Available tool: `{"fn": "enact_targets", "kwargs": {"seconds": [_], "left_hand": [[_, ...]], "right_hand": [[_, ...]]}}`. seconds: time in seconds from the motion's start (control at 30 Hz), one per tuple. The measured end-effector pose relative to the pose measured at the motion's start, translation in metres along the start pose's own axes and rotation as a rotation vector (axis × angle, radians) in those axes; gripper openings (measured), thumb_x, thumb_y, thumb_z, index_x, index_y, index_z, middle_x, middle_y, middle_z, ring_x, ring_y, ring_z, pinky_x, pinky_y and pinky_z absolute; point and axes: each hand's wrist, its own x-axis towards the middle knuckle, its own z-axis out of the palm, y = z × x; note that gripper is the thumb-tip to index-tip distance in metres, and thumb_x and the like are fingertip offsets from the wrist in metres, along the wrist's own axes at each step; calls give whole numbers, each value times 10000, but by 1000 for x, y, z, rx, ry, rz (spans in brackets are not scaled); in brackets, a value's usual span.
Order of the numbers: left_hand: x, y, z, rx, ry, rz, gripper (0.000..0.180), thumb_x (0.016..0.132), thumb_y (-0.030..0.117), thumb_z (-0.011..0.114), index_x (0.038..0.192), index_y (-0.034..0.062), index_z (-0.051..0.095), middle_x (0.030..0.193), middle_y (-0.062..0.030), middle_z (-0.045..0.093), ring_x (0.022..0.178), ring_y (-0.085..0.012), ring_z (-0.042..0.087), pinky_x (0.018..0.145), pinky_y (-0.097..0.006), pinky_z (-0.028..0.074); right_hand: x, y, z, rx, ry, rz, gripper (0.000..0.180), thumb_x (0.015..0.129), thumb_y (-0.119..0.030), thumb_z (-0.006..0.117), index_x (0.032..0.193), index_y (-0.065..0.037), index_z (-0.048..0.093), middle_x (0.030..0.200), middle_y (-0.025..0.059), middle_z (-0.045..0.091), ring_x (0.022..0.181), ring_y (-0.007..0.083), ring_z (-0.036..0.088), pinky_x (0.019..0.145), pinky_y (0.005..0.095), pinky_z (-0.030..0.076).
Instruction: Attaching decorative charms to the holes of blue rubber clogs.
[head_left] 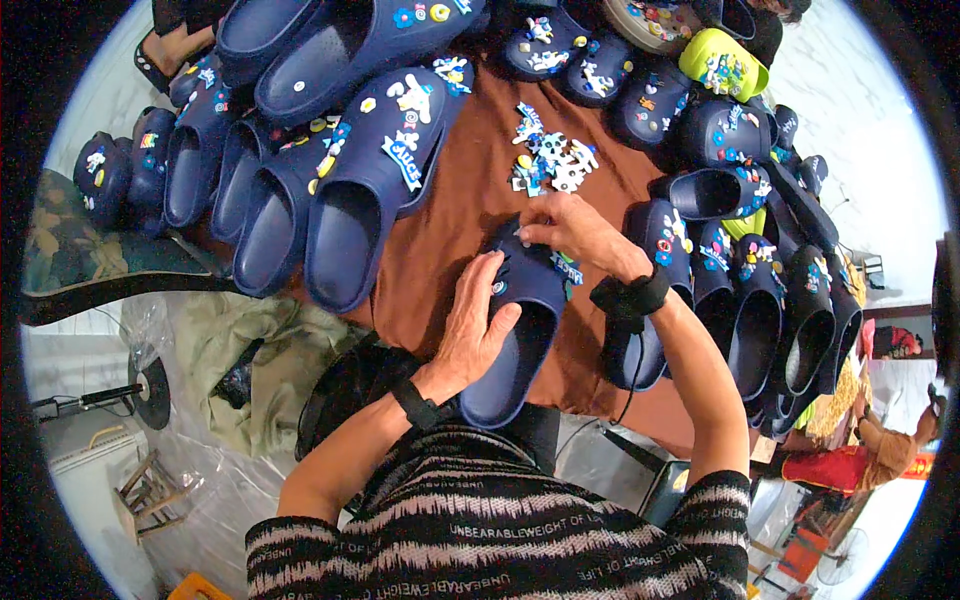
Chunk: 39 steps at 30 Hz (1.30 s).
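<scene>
Navy clog (520, 335) laid on brown cloth (450, 240), gripped at side by left hand (472, 325). Toe pressed by curled fingers of right hand (570, 230). Charm pile (548, 160) seen just beyond clog; rows of navy clogs (340, 190) ranged either side.

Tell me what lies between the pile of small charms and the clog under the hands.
In the head view, only bare brown cloth separates the charm pile from the navy clog; the right hand reaches over part of it.

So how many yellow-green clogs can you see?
2: one yellow-green clog at the table's far right end, and a sliver of another among the navy clogs; more may be hidden.
</scene>
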Motion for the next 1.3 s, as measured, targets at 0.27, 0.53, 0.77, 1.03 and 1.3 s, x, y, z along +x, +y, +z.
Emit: {"fn": "enact_targets", "kwargs": {"seconds": [0.27,0.53,0.77,1.03,1.3], "left_hand": [[1,1,-1,-20,-15,-21,664,1005,417,508,1471,-16,317,1485,-262,337,1396,-411,315,1153,-462,284],[2,1,-1,16,-21,-14,658,1005,419,506,1470,-9,323,1480,-263,342,1393,-414,317,1158,-468,269],[1,-1,0,36,-26,1,634,1012,406,492,1463,-11,334,1471,-267,350,1388,-424,318,1155,-473,269],[1,0,-3,63,-18,11,618,1015,417,478,1448,-11,368,1465,-269,357,1381,-427,325,1152,-478,270],[2,-1,0,56,-28,18,598,1020,446,460,1436,20,408,1474,-241,353,1372,-417,337,1151,-476,272]], "right_hand": [[9,-19,-4,-297,-20,59,186,832,-251,717,934,-96,698,889,126,716,875,337,683,747,461,533],[37,-32,-16,-585,-290,241,280,782,-345,757,918,-104,715,898,117,717,900,316,693,760,440,536],[36,-20,-10,-652,-289,240,345,771,-373,772,966,-95,710,910,123,718,921,324,691,763,456,541],[36,-17,-23,-414,-321,220,373,802,-355,756,927,-8,702,774,156,690,735,275,682,636,413,518],[3,71,-55,-349,143,400,295,820,-298,698,941,-29,715,900,188,717,833,350,699,755,441,541]]}}
